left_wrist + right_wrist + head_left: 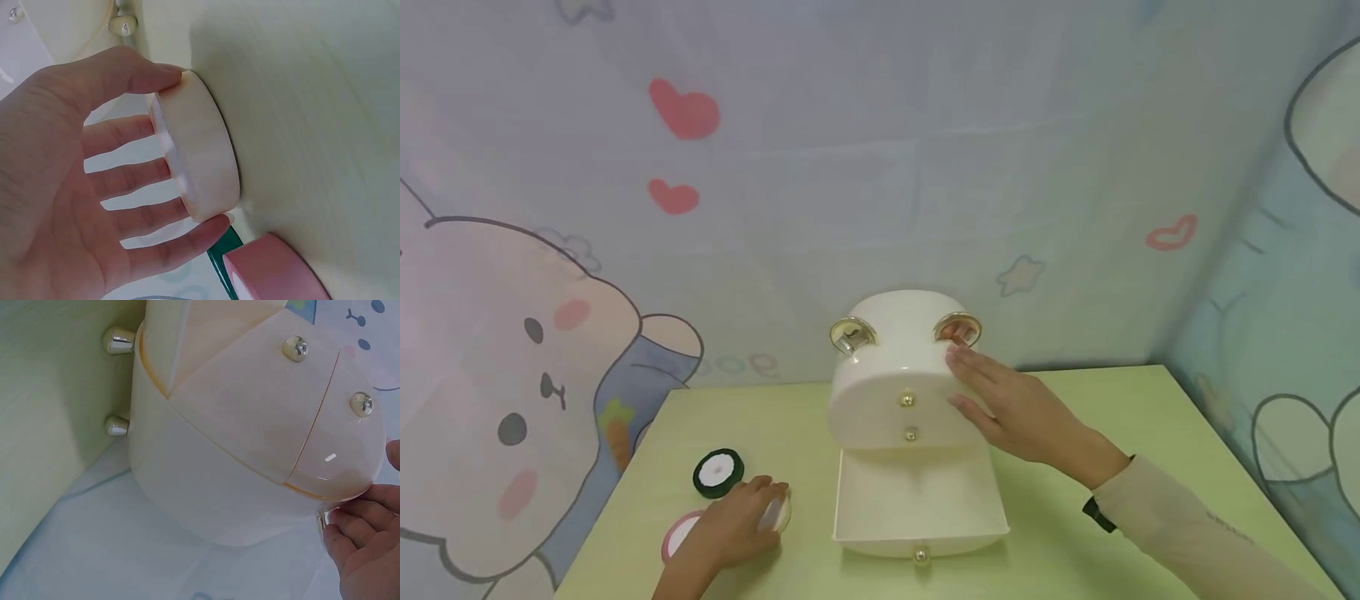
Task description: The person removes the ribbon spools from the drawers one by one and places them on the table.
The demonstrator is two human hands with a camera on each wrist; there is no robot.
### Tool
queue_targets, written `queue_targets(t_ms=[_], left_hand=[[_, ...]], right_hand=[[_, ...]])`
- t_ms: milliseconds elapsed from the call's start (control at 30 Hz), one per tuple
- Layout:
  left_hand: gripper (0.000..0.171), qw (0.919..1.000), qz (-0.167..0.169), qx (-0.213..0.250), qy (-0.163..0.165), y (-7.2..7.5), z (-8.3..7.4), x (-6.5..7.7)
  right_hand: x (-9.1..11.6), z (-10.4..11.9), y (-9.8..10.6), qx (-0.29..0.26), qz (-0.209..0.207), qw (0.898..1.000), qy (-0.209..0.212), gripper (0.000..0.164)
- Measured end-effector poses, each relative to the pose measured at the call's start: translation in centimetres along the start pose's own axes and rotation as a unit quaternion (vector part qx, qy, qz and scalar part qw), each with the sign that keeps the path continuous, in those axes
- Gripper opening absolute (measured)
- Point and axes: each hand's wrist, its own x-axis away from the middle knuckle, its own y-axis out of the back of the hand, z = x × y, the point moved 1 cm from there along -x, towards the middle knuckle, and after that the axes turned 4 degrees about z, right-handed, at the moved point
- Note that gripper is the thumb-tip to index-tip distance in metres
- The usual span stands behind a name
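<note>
My left hand [733, 525] holds a cream ribbon roll [203, 147] on the table, left of a white storage box. Seen from the left wrist, the thumb presses one edge of the roll and the fingers spread across its flat face to the opposite edge. The white box [868, 408] has gold knobs and two gold-rimmed ears on top; its bottom drawer [917, 500] is pulled out. My right hand [1022, 408] rests against the box's upper right side, below the right ear [967, 318], with fingers fairly straight. In the right wrist view the fingertips touch the box's rounded edge.
Beside the left hand lie a dark green ribbon roll [702, 485] and a pink ribbon roll [667, 542], the latter partly behind the forearm. The light green table [1075, 533] meets a cartoon-printed cloth backdrop [880, 167] behind the box.
</note>
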Motion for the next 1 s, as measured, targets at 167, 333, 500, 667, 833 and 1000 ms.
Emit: queue_targets(t_ms=[167,333,500,667,833,1000], left_hand=[[0.059,0.9996,0.016,0.014,0.017,-0.2,0.5,0.6],[0.058,0.9996,0.008,0.025,0.014,-0.6,1.0,1.5],[0.057,0.9996,-0.017,0.017,0.016,-0.5,1.2,1.5],[0.056,0.9994,-0.022,0.017,0.021,-0.3,1.3,1.6],[0.057,0.9990,-0.032,-0.014,0.029,0.0,0.9,2.1],[0.062,0.9962,-0.060,-0.060,0.021,0.8,-0.6,3.1]], right_hand=[[-0.3,0.3,-0.5,-0.007,0.008,1.000,-0.001,0.057],[-0.5,0.7,-1.0,0.018,-0.004,1.000,0.022,0.057],[-0.6,0.7,-1.0,0.026,-0.030,0.999,0.034,0.058],[-0.8,0.7,-1.1,0.022,-0.029,0.999,0.035,0.058],[-0.6,0.6,-1.3,0.022,-0.031,0.999,0.032,0.060],[-0.5,0.6,-1.5,0.018,-0.035,0.999,0.029,0.060]])
